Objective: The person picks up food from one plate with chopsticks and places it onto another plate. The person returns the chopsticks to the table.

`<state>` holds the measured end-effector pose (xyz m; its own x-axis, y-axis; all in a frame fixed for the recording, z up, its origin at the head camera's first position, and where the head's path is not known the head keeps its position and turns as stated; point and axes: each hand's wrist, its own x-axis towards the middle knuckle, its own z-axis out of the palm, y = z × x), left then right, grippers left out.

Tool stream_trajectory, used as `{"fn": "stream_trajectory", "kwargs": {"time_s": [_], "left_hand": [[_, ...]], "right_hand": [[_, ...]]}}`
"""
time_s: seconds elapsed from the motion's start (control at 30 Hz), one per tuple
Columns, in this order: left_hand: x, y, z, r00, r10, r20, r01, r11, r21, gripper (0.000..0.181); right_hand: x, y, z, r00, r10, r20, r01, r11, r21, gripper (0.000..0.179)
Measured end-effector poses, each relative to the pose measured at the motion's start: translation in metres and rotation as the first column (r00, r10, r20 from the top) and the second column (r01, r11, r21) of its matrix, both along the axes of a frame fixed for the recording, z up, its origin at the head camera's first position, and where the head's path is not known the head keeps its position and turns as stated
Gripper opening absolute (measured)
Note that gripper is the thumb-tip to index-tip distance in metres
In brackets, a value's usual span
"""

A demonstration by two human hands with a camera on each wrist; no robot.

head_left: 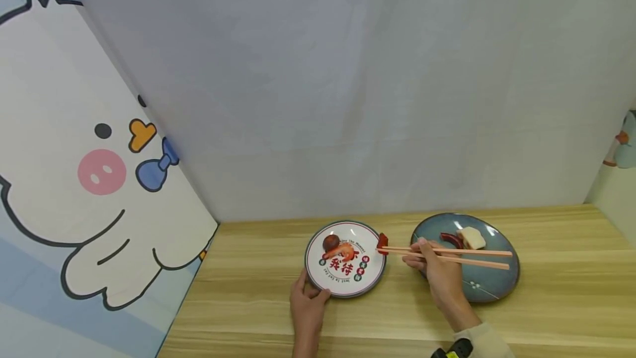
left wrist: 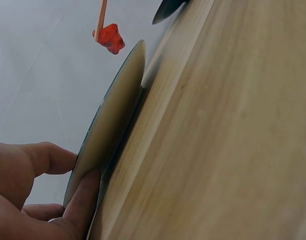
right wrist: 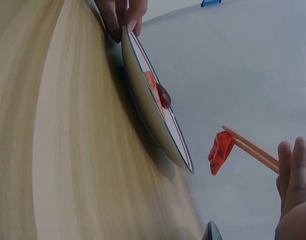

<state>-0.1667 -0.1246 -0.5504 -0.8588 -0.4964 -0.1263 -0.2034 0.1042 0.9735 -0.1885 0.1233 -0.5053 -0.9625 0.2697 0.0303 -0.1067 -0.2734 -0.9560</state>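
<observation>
My left hand [head_left: 309, 303] holds the near-left rim of a round white plate [head_left: 371, 276] with red printed characters. On that plate lie an orange shrimp [head_left: 342, 250] and a round brown food piece [head_left: 331, 242]. A pair of light wooden chopsticks [head_left: 489, 253] is in the grip of my right hand [head_left: 443, 278]. Their tips pinch a glossy red food piece [right wrist: 221, 152], which hangs in the air by the white plate's right rim. Under my right hand stands a blue-grey plate [head_left: 499, 286] bearing a dark red curved piece [head_left: 451, 240] and a pale, bread-like piece [head_left: 472, 237].
Both plates stand on a light wood-grain table [head_left: 238, 291]. A grey-white cloth backdrop [head_left: 377, 98] rises behind its far edge. At the left is a panel [head_left: 49, 98] printed with a cartoon bird.
</observation>
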Motion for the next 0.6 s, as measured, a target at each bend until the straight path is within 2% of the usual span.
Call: {"fn": "stream_trajectory", "kwargs": {"time_s": [0.4, 0.6], "left_hand": [[0.0, 0.0, 0.0, 1.0, -0.005, -0.016, 0.005, 1.0, 0.017, 0.083], [-0.001, 0.001, 0.0, 1.0, 0.006, 0.001, -0.006, 1.0, 0.003, 0.083]], "right_hand": [[0.0, 0.009, 0.002, 1.0, -0.016, -0.015, 0.016, 1.0, -0.002, 0.029], [-0.001, 0.012, 0.002, 0.999, -0.037, -0.023, 0.037, 0.999, 0.02, 0.028]]}}
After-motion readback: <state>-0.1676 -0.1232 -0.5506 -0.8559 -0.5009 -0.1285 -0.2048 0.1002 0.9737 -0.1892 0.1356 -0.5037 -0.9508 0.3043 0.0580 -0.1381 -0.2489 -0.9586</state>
